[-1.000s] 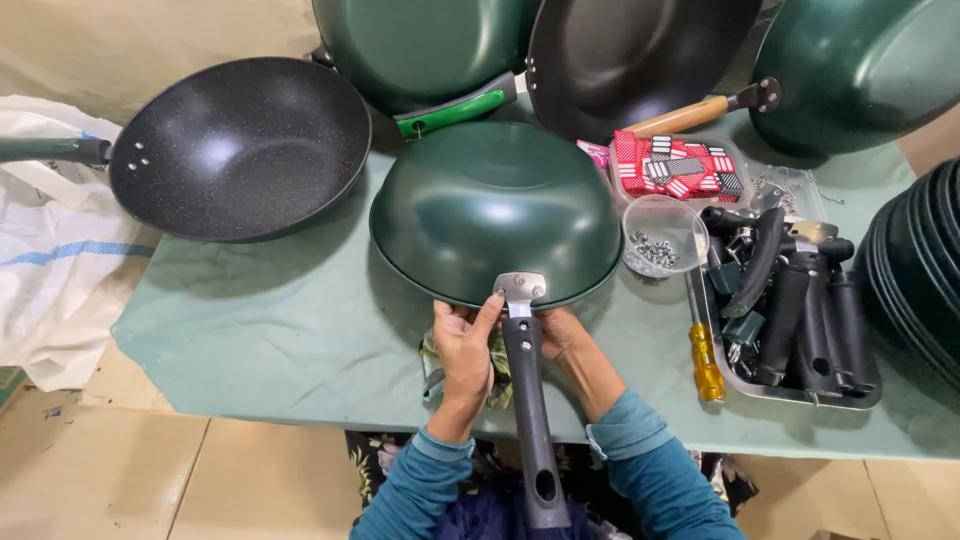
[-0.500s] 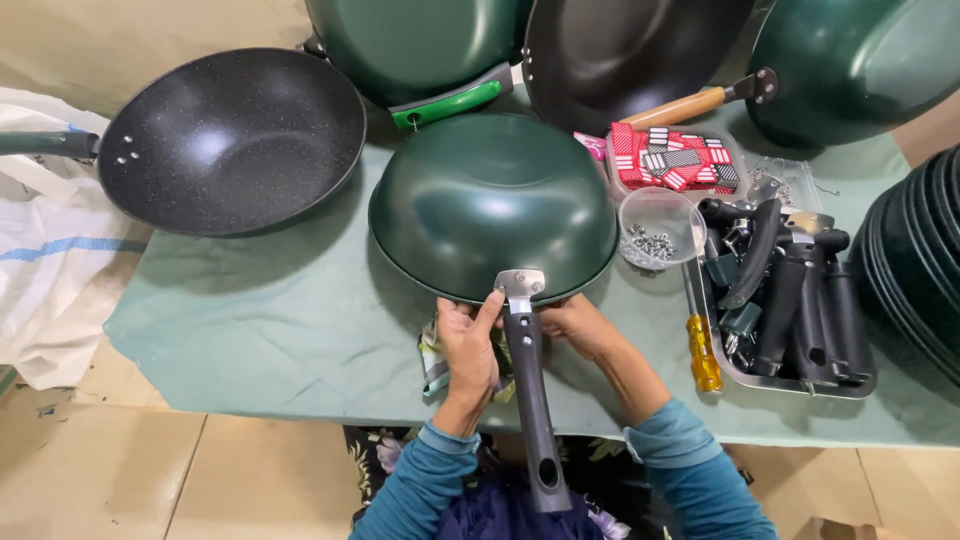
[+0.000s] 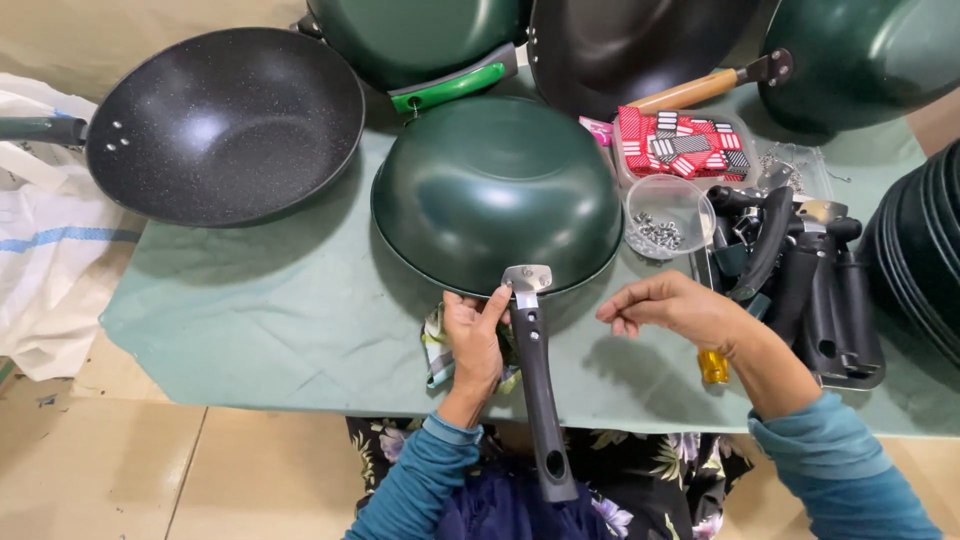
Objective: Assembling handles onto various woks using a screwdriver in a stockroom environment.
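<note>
Two hands at the table's near edge. Left hand [image 3: 474, 340]: fingers closed loosely against the black handle [image 3: 540, 400], steadying it where its metal bracket [image 3: 527, 277] meets the upturned green wok [image 3: 497, 190]. Right hand [image 3: 672, 308]: raised just right of the handle, fingertips pinched, possibly on something too small to tell. Beyond: clear cup of screws [image 3: 666, 218], tray of spare handles [image 3: 800, 290], black speckled wok [image 3: 225, 122] far left.

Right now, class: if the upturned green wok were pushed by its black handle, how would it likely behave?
The green wok lies rim-down on the cloth, so it would probably slide, not roll. It looks rigid and likely fairly heavy. The black handle overhangs the table edge, steadied by the left hand, so it may shift if still loose.
</note>
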